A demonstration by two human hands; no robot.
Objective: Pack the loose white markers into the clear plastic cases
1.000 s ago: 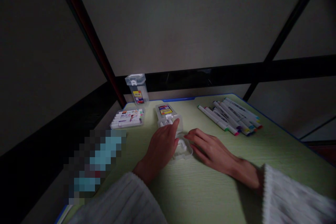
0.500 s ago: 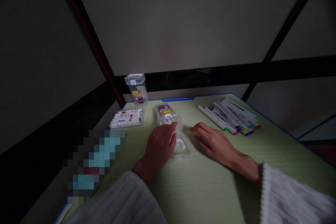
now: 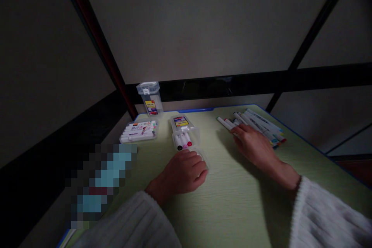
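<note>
My left hand (image 3: 184, 172) is closed, its fingers curled down over the open clear lid (image 3: 205, 159) of a plastic marker case. Whatever those fingers hold, if anything, is hidden. Just beyond it the clear case (image 3: 194, 133) lies on its side, its mouth toward me. Inside are several white markers (image 3: 183, 138) with black, pink and red ends. On the right, my right hand (image 3: 255, 147) reaches over a loose pile of markers (image 3: 264, 124). Its fingertips close at the left side of the pile, on a white marker (image 3: 223, 123), and hide its near end.
A second clear case (image 3: 152, 102) stands upright at the back left. In front of it lies a flat pack of white markers (image 3: 139, 131). A blurred-out blue object (image 3: 113, 170) is at the left edge of the green table (image 3: 226, 209). A wall (image 3: 203, 27) rises behind.
My left hand has drawn back from the case's mouth onto the lid, uncovering the marker ends. My right hand has moved right and forward onto the pile.
</note>
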